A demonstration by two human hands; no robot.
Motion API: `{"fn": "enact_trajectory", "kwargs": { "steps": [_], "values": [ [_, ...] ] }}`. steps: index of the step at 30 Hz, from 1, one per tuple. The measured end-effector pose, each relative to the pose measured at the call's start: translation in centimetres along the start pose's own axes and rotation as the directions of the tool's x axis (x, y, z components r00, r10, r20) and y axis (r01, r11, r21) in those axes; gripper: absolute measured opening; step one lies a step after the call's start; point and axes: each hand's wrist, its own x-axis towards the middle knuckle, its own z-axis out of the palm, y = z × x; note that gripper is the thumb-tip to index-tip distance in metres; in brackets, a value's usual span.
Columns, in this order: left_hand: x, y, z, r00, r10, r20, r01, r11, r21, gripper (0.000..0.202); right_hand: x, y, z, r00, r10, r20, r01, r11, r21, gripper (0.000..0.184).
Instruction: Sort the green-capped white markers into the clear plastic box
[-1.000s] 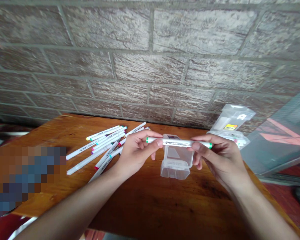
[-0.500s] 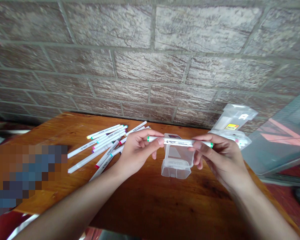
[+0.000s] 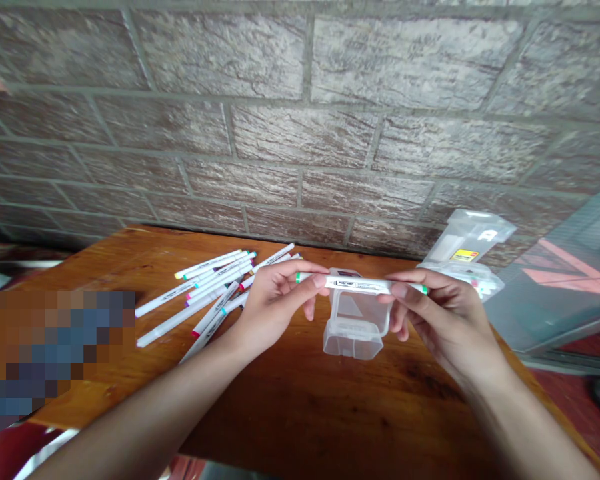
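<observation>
Between both hands, a white marker (image 3: 359, 286) with green ends is held level above the table. My left hand (image 3: 279, 293) pinches it near its left end, thumb in front. At the other end, my right hand (image 3: 437, 307) grips it between thumb and fingers. Just behind and below the marker lies an opened clear plastic case (image 3: 353, 341), partly covered by the marker and the right fingers. To the left of my left hand, several white markers (image 3: 167, 299) with coloured ends lie in a loose pile, some hidden behind that hand.
A second clear case (image 3: 480, 233) with a yellow label stands with its lid raised at the back right of the wooden table (image 3: 300, 413), holding marker-like items. A stone-block wall (image 3: 270, 133) rises behind the table. Glass panels (image 3: 545, 300) stand beyond its right edge.
Almost nothing differs. The view has shifted very slightly, and both hands keep the same hold on the marker.
</observation>
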Motion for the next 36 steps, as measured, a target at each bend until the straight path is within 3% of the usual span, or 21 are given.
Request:
{"fn": "enact_trajectory", "kwargs": {
  "steps": [14, 36],
  "values": [
    [-0.05, 0.04, -0.1, 1.0, 0.011, 0.008, -0.011, 0.996, -0.084, 0.016, 0.05, -0.14, 0.01, 1.0, 0.006, 0.006, -0.006, 0.998, 0.066, 0.018],
    [0.1, 0.24, -0.01, 0.999, -0.041, 0.0, 0.04, 0.97, -0.241, 0.025, 0.04, -0.19, -0.35, 0.998, 0.064, -0.006, -0.063, 0.988, 0.141, 0.025]
  ]
}}
